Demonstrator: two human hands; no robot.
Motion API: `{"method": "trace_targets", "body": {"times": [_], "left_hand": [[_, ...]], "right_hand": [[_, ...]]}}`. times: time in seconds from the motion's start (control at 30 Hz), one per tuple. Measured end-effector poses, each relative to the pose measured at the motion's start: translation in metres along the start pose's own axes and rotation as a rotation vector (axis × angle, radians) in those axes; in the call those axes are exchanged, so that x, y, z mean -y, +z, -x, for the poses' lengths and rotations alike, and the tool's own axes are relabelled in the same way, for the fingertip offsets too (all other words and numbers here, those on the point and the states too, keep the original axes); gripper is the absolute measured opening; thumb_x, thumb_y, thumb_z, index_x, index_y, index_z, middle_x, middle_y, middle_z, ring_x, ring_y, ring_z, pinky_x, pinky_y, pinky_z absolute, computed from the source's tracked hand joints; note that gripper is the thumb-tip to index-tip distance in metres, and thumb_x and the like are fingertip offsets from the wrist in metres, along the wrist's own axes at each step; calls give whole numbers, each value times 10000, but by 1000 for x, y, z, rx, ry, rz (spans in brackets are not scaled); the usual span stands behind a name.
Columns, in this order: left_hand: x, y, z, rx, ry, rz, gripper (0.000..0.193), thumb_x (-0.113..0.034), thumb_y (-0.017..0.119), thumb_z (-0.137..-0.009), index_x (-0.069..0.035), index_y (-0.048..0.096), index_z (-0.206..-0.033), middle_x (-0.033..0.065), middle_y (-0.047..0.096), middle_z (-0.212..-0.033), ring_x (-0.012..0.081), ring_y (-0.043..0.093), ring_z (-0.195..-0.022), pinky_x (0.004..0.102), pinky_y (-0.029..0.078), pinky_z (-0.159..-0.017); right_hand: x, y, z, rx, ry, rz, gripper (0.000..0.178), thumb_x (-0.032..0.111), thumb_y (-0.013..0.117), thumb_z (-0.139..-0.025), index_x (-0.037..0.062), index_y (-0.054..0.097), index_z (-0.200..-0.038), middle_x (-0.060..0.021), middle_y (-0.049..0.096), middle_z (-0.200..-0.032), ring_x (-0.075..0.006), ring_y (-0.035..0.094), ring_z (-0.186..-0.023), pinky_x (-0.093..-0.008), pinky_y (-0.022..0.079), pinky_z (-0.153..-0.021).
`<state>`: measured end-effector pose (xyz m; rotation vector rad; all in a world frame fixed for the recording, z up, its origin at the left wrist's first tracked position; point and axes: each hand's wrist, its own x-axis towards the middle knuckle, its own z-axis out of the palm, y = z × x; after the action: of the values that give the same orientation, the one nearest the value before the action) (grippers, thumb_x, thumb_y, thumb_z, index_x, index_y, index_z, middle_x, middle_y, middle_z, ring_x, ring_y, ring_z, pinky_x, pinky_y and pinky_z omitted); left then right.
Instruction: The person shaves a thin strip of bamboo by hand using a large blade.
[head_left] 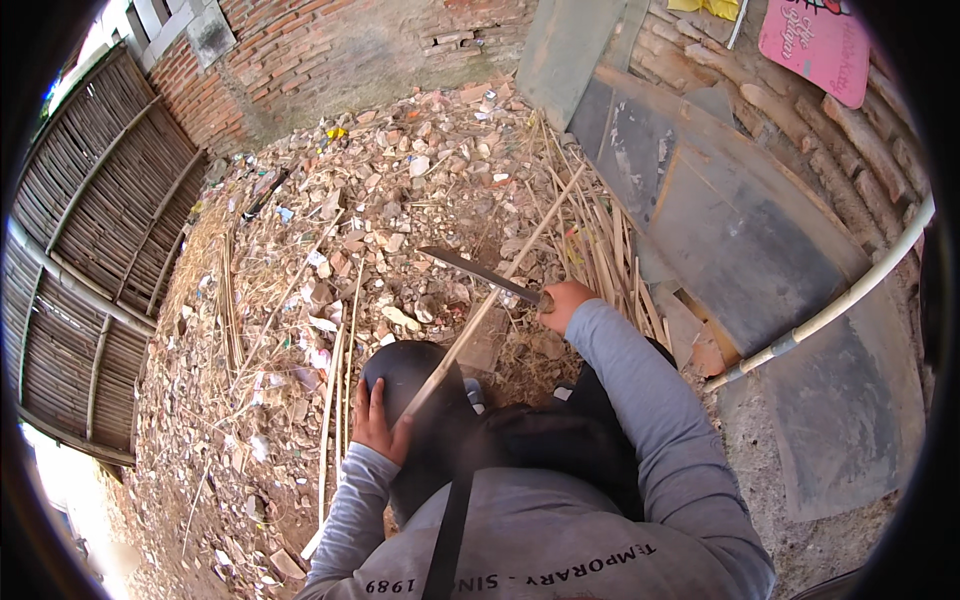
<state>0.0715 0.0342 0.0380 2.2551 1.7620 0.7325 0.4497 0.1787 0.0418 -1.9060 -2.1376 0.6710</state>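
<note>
My right hand point(566, 306) is closed round the handle of a machete point(480, 272). Its long dark blade points left and slightly away, crossing the line of a pale bamboo strip point(465, 337); whether the two touch, I cannot tell. The strip slants from my left knee up toward the far right. At its near end my left hand point(380, 424) pins it against the dark-clothed knee point(408, 372), thumb beside the strip and fingers over the knee's left side. The strip's very end is hidden by that hand.
Rubble and brick bits point(400, 240) cover the ground. Long bamboo strips point(335, 400) lie left of my knee, with another bundle point(610, 245) at right. Dark panels point(750, 240) and a pale pole point(830, 320) stand to the right. A bamboo fence point(85, 220) borders the left, a brick wall point(300, 50) the back.
</note>
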Motion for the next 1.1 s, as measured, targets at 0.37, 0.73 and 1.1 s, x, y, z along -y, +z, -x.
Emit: {"method": "trace_targets", "body": {"times": [0.37,0.73,1.1], "left_hand": [[-3,-2,0,9,-12,20,700,-258,601,-828,-10,315,-1417,343,235,-1445,505,309,-1306,476,305,-1078],[0,0,0,10,-16,26,705,-254,603,-824,-16,312,-1421,341,234,-1448,500,309,-1310,470,305,-1081],[1,0,0,13,-12,11,701,-245,602,-826,-11,311,-1420,347,235,-1444,504,304,-1311,472,292,-1087]], "right_hand": [[20,5,9,80,-218,70,297,356,687,-734,111,655,-900,-143,664,-840,-338,641,-860,-435,508,-791],[2,0,6,-24,-146,0,321,349,703,-711,82,649,-880,-170,642,-792,-370,625,-795,-446,504,-728],[-1,5,3,-41,-174,12,371,355,702,-709,66,659,-938,-191,644,-819,-378,624,-821,-446,503,-760]]}}
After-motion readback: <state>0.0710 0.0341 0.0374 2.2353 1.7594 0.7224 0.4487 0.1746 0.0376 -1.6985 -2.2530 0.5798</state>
